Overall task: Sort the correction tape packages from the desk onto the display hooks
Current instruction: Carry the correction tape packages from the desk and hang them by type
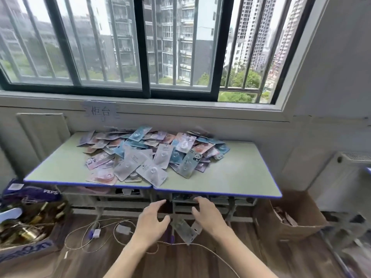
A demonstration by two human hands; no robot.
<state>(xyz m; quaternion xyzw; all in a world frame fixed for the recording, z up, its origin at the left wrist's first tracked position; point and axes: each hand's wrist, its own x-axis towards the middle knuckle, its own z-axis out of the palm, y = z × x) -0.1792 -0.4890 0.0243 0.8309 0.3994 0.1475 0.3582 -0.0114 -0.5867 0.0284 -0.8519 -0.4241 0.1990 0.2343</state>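
Both forearms enter from the bottom edge, cut off before the elbows. The left hand [153,219] is held out with fingers spread and loosely bent, holding nothing. The right hand [207,214] is likewise spread, fingers relaxed; it appears not to touch anything, though blur makes this uncertain.

Between and just below the two hands sits a grey package [183,230], tilted, with a second smaller one half hidden behind the right wrist. Whether these hang from the twine [210,250] running beneath them or lie on the floor cannot be told. The twine crosses under both wrists and trails off toward the lower right. White cables and a small adapter [122,229] lie on the wooden floor to the left.

Left of the hands, a cardboard box [30,247] holds dark glossy items, too blurred to identify. Right, a brown carton [289,219] stands open, contents unclear.

Beyond the hands, the counter [241,177], two green tops with blue edging pushed together, carries the pile of correction tape packages [152,155], overlapping, in blue, pink, grey and white. One white package overhangs the front edge. Shelves under the counter hold dim objects, not resolvable.

Behind, a paper label [99,112] is taped to the wall under the barred window [144,47].
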